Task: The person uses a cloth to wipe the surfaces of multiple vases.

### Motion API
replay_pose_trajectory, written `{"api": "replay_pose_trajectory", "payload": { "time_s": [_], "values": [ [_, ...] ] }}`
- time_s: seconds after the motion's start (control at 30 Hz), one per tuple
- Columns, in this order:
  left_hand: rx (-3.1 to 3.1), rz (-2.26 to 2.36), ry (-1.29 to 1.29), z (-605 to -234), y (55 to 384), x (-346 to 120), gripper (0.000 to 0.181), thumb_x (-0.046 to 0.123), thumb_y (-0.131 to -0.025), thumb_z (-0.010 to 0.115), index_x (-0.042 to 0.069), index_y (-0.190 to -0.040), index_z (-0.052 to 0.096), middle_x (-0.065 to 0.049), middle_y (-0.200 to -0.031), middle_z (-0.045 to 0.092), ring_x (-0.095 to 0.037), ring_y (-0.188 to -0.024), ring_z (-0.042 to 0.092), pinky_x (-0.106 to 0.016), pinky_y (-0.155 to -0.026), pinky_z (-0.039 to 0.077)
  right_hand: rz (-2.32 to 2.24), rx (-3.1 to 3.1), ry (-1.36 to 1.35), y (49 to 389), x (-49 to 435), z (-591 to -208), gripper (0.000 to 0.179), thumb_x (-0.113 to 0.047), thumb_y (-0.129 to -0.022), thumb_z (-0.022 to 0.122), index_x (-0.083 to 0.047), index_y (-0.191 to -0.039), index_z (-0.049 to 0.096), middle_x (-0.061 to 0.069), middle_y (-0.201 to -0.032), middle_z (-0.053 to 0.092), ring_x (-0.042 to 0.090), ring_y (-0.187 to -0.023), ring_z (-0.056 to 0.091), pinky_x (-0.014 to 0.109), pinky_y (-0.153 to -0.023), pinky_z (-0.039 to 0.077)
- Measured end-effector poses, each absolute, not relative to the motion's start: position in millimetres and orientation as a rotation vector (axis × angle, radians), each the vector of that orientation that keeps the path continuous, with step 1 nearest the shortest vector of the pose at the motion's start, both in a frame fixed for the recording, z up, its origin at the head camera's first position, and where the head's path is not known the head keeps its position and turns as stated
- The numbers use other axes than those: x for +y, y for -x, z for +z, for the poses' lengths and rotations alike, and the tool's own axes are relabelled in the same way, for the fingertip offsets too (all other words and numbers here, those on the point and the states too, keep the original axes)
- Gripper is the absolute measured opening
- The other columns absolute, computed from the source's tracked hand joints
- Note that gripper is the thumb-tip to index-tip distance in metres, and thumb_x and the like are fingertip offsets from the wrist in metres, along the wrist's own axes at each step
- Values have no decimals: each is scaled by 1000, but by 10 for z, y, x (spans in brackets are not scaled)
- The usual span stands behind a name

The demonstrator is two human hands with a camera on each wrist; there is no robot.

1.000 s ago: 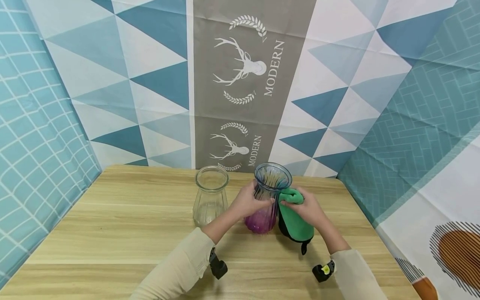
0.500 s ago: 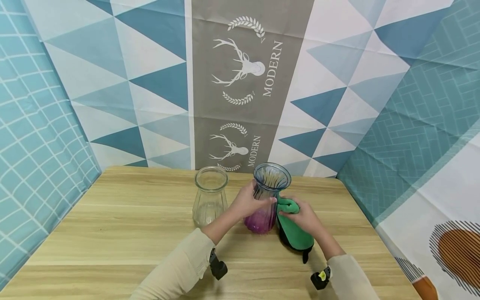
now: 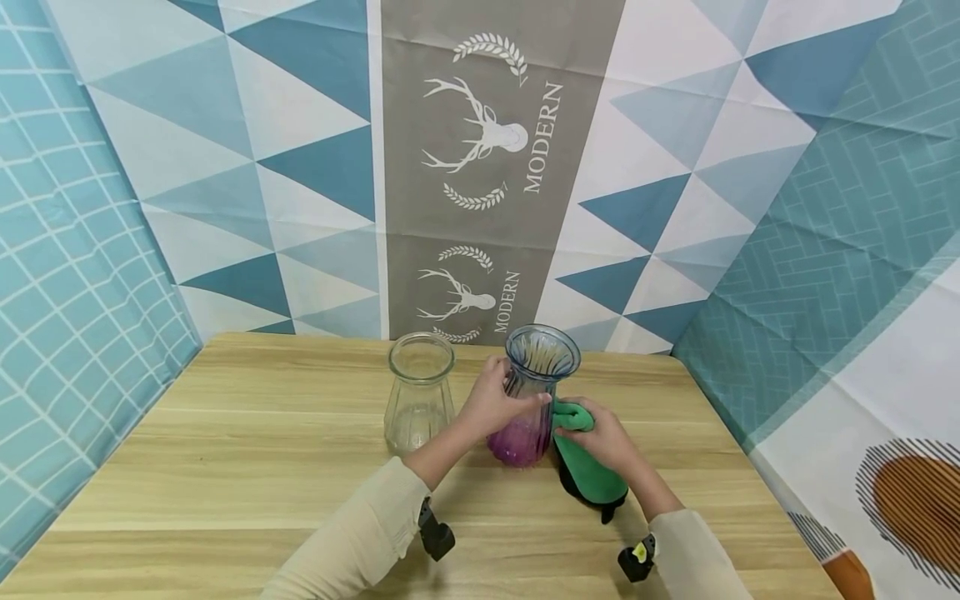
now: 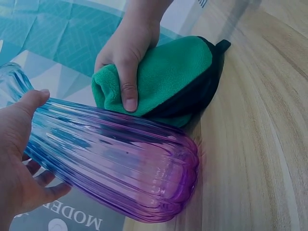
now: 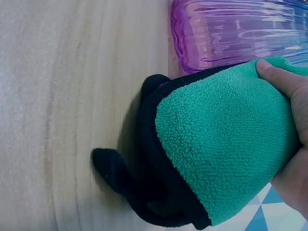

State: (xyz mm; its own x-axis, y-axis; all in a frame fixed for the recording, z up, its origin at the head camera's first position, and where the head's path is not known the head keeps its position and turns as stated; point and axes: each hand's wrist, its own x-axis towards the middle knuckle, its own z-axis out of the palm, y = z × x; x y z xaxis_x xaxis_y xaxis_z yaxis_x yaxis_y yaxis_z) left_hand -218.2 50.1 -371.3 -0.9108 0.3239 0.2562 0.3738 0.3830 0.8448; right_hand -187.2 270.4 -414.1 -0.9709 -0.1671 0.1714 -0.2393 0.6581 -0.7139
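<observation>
A ribbed glass vase (image 3: 521, 437), blue at the flared rim and purple toward the base, stands upright on the table. My left hand (image 3: 495, 402) grips it around the neck, thumb on the near side and fingers behind, as the left wrist view also shows. My right hand (image 3: 606, 437) pinches a folded green cloth (image 5: 221, 139) with black edging and a black loop (image 5: 111, 168). The cloth touches the vase's right side, and its lower end hangs down to the table. Part of the vase's far side is hidden.
A clear glass vase (image 3: 418, 417) stands upright just left of the coloured one, close to my left forearm. The wooden table (image 3: 225, 467) ends at a patterned fabric backdrop (image 3: 322, 167) behind the vases.
My right hand has moved the cloth down and slightly left along the vase's right side. The left hand and both vases keep their places.
</observation>
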Motion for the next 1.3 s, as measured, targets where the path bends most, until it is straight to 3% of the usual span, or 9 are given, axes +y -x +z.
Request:
{"api": "replay_pose_trajectory", "payload": {
  "time_s": [0.33,0.57,0.8,1.03,1.3],
  "values": [
    [-2549,-1584,666,-3716,2199,507,70,44,-71,78,14,-129,52,-10,-128,48,-28,-122,48,-47,-104,40,1329,-2707,-302,1848,2702,-4045,53,-26,-82,72,-14,-130,54,15,-130,56,34,-117,55,45,-89,52],
    [-2495,-1677,648,-3716,2205,527,78,40,-68,81,8,-129,43,-9,-119,56,-24,-111,54,-40,-94,48,1399,-2652,-261,1817,2676,-3862,53,-29,-83,71,-13,-131,53,14,-130,56,32,-117,55,42,-91,52],
    [-2497,-1693,635,-3711,2191,519,76,38,-69,81,8,-126,42,-8,-113,56,-22,-105,55,-37,-90,49,1367,-2557,-255,1805,2623,-3679,46,-23,-81,73,-10,-122,58,15,-119,61,30,-106,59,43,-83,54],
    [-2489,-1694,661,-3713,2193,511,75,37,-70,81,9,-128,43,-8,-115,55,-22,-107,54,-37,-91,49,1314,-2514,-279,1777,2593,-3607,46,-20,-81,73,-11,-123,58,14,-120,62,23,-103,59,41,-82,54],
    [-2500,-1679,684,-3694,2196,504,74,37,-70,80,11,-130,45,-9,-119,57,-24,-112,54,-40,-95,48,1282,-2530,-317,1775,2603,-3647,46,-19,-81,73,-10,-123,57,14,-120,62,30,-107,60,42,-84,54]
  ]
}}
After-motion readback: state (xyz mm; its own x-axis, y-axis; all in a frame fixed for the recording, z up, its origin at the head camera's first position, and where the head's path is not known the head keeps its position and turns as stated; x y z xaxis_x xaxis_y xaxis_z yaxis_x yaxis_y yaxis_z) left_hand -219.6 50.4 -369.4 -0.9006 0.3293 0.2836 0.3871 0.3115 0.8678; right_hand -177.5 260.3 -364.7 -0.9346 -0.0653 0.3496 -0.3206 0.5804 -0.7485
